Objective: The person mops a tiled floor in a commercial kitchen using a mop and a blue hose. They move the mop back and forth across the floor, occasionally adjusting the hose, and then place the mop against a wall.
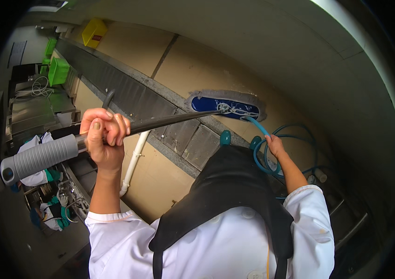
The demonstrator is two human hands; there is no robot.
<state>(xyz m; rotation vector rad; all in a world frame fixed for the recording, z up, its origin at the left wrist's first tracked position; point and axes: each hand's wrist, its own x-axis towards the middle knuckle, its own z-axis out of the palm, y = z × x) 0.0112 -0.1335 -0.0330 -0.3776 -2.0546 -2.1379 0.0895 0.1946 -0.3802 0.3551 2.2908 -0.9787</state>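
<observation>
My left hand (105,134) is wrapped around the metal handle (169,122) of a dust mop, just beyond its ribbed grey plastic grip (44,157). At the handle's far end, the flat mop head (206,103) with a blue top and grey fringe lies on the tan floor. Farther right, my right hand (275,144) holds a teal hose (256,125) near its end, which is directed at the mop head. Loops of the same hose hang below that hand and trail over the floor.
A floor drain with metal covers (159,104) crosses diagonally between stone edges. A yellow bin (94,33) and a green crate (58,71) stand at the upper left. A white pipe (135,160) runs near my left forearm. People (52,214) work by steel counters at the left.
</observation>
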